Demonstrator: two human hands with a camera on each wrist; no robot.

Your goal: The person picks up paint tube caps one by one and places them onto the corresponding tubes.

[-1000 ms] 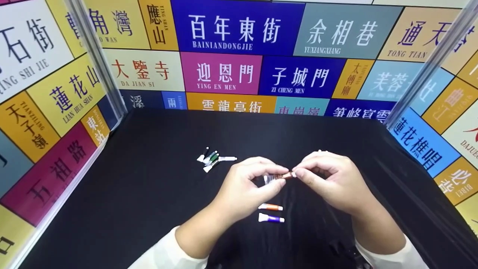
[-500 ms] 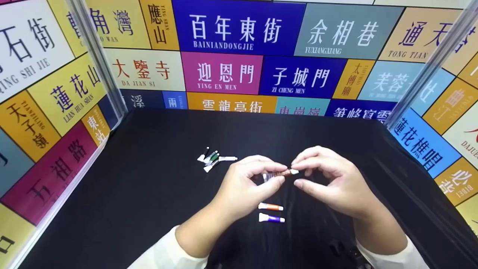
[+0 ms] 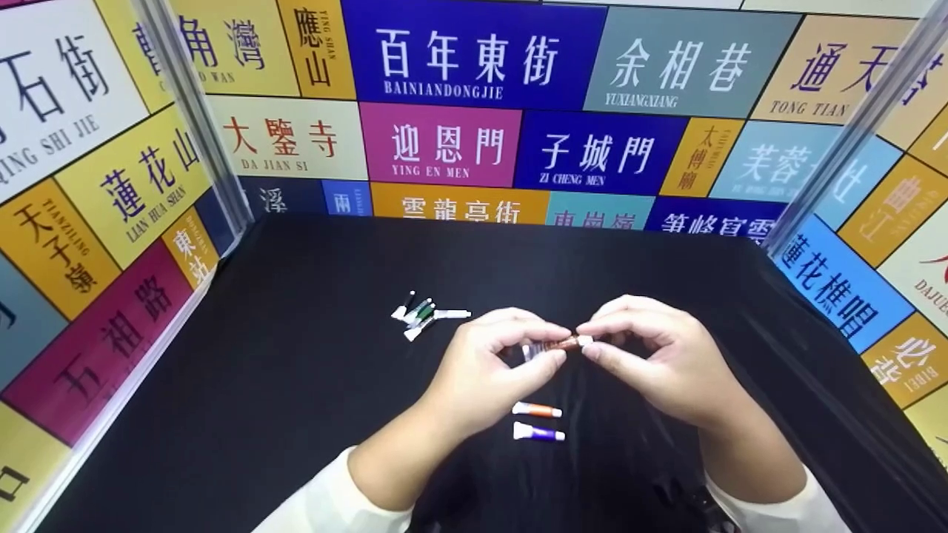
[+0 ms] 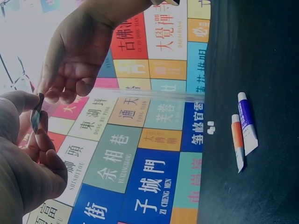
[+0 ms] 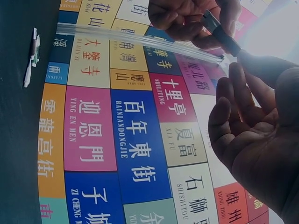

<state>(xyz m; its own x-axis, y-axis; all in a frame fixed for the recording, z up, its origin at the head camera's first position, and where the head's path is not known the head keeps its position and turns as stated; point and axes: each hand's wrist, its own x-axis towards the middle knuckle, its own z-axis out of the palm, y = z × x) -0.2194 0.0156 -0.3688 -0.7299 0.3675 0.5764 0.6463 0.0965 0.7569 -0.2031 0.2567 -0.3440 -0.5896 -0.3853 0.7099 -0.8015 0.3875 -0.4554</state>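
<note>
I have 2 bare hands in my feed, raised over a black table [image 3: 333, 400], with a small brown tube [image 3: 561, 343] between them. The left hand [image 3: 503, 363] grips the tube's body, thumb on the near side and fingertips on the far side. The right hand [image 3: 659, 363] pinches the tube's white end, its thumb and forefinger closed on either side of it. The tube lies nearly crosswise, flat tail to the left and white end to the right, held up off the cloth.

On the near side of the left hand I see 2 more tubes lying on the table: an orange tube [image 3: 539, 411], and just nearer to me a purple tube [image 3: 545, 435]. They lie side by side, apart, their coloured ends to the right.

Far and left of the hands sits a small cluster of tubes [image 3: 423, 314], some overlapping, with green and black showing; I can't count them surely. A white tube [image 3: 452, 314] points right from it. My left wrist view also picks out some small white pieces [image 4: 210, 127] on the table.

Pale sleeves [image 3: 346, 497] cover both forearms' near ends. At the far side stands a wall of coloured sign panels [image 3: 474, 55].
</note>
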